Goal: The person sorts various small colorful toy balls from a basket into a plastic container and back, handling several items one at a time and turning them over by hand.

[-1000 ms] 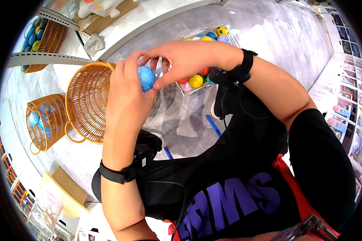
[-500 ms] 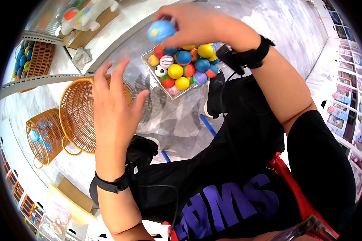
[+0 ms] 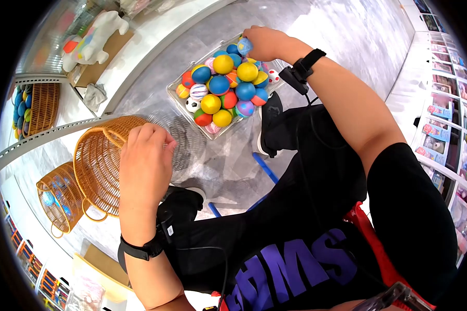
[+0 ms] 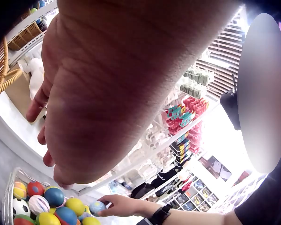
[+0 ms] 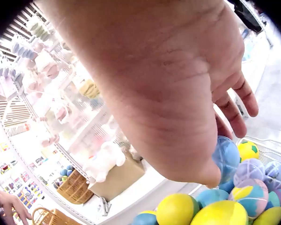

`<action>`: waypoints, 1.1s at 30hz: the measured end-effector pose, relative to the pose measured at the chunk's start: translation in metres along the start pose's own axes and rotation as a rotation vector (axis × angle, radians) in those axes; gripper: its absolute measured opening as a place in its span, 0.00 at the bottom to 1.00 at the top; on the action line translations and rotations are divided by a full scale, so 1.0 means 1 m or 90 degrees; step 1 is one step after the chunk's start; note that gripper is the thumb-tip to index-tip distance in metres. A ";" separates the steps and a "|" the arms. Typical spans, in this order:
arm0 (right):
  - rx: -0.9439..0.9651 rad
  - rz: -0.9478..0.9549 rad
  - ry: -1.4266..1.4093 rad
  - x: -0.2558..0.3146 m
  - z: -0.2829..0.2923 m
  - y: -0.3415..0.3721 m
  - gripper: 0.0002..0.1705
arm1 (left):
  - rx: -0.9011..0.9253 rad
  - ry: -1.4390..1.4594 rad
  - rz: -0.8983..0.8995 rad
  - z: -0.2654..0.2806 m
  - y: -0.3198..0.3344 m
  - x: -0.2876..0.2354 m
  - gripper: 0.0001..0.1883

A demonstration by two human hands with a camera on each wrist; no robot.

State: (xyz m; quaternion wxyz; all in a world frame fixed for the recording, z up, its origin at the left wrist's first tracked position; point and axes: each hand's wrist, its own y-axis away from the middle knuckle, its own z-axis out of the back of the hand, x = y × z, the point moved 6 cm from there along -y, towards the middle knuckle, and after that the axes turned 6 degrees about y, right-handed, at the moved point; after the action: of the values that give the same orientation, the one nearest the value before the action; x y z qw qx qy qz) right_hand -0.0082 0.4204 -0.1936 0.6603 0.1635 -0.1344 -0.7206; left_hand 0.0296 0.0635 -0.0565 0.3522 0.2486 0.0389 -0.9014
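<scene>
In the head view my right hand (image 3: 269, 44) holds a light blue ball (image 3: 244, 46) over the far end of a wire basket (image 3: 179, 108). That basket is heaped with coloured balls, among them a yellow ball (image 3: 210, 103) and a small black-and-white football (image 3: 193, 105). The right wrist view shows my thumb and fingers around the light blue ball (image 5: 226, 157), close over the other balls. My left hand (image 3: 146, 168) holds nothing, its fingers loosely bent beside the rim of a large wicker basket (image 3: 95, 173).
A smaller wicker basket (image 3: 63, 220) with blue balls inside stands at the left. Another wicker basket (image 3: 45, 106) of balls sits at the upper left. A white plush toy (image 3: 96, 46) rests on a low white shelf (image 3: 158, 49). Stocked shelves (image 3: 436, 129) line the right side.
My right hand has carried the light blue ball away from my left hand, rightward to the wire basket's far end. My left hand's fingers have relaxed from spread to loosely bent.
</scene>
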 end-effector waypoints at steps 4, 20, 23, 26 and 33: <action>0.020 -0.023 0.003 0.001 -0.021 -0.008 0.37 | 0.019 0.029 0.010 -0.002 -0.003 0.002 0.08; -0.043 -0.019 -0.120 0.012 -0.031 -0.023 0.37 | 0.080 -0.018 0.082 -0.007 0.012 0.022 0.05; -0.036 -0.022 -0.117 0.014 -0.030 -0.024 0.38 | 0.093 -0.049 0.086 -0.005 0.014 0.020 0.05; -0.046 0.006 -0.137 0.019 -0.030 -0.027 0.31 | 0.083 -0.080 0.078 -0.003 0.015 0.021 0.04; -0.015 0.043 -0.154 0.023 -0.040 -0.032 0.38 | 0.105 0.009 0.087 -0.001 0.018 0.020 0.08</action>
State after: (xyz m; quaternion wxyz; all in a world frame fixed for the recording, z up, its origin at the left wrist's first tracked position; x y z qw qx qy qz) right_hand -0.0222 0.4010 -0.2444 0.6651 0.0632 -0.2101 -0.7138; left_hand 0.0291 0.0376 -0.0650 0.3911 0.2853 -0.0497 -0.8736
